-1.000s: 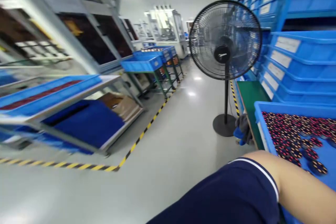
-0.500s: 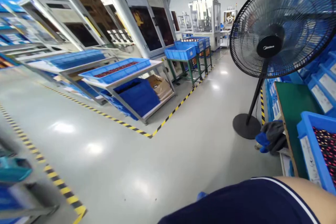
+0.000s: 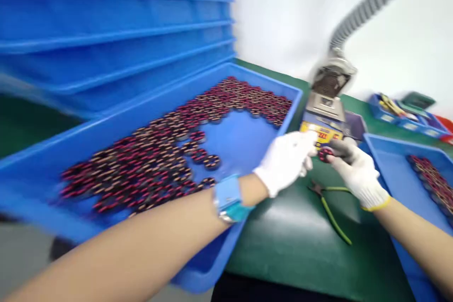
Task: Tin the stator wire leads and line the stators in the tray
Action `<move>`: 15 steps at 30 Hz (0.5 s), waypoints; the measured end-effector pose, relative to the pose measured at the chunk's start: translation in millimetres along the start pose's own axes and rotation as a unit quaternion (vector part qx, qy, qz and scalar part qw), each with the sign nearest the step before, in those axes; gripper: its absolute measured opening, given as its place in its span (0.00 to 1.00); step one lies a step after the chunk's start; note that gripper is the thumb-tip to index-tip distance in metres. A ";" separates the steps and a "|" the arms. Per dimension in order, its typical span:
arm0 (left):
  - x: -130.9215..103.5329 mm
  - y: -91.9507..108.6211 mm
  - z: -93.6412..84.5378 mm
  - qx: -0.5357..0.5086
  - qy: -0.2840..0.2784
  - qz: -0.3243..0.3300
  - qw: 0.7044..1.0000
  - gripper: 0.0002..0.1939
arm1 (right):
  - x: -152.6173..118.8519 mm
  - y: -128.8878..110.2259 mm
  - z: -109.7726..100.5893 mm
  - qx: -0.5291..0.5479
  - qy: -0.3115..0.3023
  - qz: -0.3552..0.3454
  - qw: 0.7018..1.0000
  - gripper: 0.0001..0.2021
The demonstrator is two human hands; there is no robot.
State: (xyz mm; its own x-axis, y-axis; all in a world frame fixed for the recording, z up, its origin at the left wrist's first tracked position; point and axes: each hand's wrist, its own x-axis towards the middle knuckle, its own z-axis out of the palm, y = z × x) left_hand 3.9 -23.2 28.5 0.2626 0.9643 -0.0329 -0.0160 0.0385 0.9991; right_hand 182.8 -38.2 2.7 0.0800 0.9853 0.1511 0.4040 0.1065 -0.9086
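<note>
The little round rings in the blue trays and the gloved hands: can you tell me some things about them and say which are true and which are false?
1. Both hands wear white gloves. True: left hand, right hand.
2. The ring is held between the two hands. True.
3. The big blue tray is empty. False: it holds many rings.
4. The green-handled pliers are in the right hand. False: they lie on the green table.
5. The left wrist has a blue strap. True.

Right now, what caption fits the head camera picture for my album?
Two gloved hands, left hand and right hand, hold a small red ring beside a blue tray.
</note>
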 end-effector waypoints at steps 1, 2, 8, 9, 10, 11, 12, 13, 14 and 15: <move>4.3 -3.6 -2.5 -0.017 0.030 0.011 0.999 0.21 | 1.6 5.5 -3.4 0.012 0.019 0.019 1.000 0.20; 8.0 -6.9 -6.1 -0.019 0.060 0.029 0.998 0.22 | 5.0 9.1 -4.0 0.030 0.022 0.026 0.999 0.21; 12.8 -20.7 -8.4 0.038 0.034 -0.022 0.998 0.34 | 16.5 8.2 3.8 0.134 -0.021 -0.013 0.991 0.22; 12.6 -21.8 -5.1 0.050 0.029 -0.019 0.998 0.34 | 15.0 8.0 3.3 0.137 -0.030 -0.021 0.990 0.21; 12.7 -22.4 -1.6 0.062 0.024 -0.009 0.998 0.34 | 13.3 8.2 2.4 0.132 -0.038 -0.029 0.990 0.21; 12.9 -22.5 1.7 0.076 0.018 0.004 0.997 0.33 | 11.7 8.6 1.3 0.122 -0.045 -0.036 0.991 0.21; 13.2 -22.4 4.7 0.095 0.009 0.019 0.995 0.31 | 10.4 8.9 0.1 0.111 -0.055 -0.045 0.991 0.20; 13.4 -22.0 7.1 0.116 0.001 0.033 0.993 0.29 | 9.3 8.9 -1.0 0.102 -0.068 -0.056 0.991 0.19; 13.4 -21.5 8.9 0.139 -0.003 0.045 0.989 0.26 | 8.6 8.3 -1.9 0.095 -0.080 -0.066 0.990 0.18; 13.1 -20.9 9.8 0.162 -0.001 0.054 0.985 0.24 | 8.2 7.2 -2.6 0.090 -0.092 -0.073 0.989 0.18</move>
State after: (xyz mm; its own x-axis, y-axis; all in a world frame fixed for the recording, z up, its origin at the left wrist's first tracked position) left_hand 17.2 -13.9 7.5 0.2791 0.9574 0.0742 0.2652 -0.1511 0.9523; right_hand 188.8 -29.7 -1.6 -0.1404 0.9638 0.2266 0.2299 0.2543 -0.9394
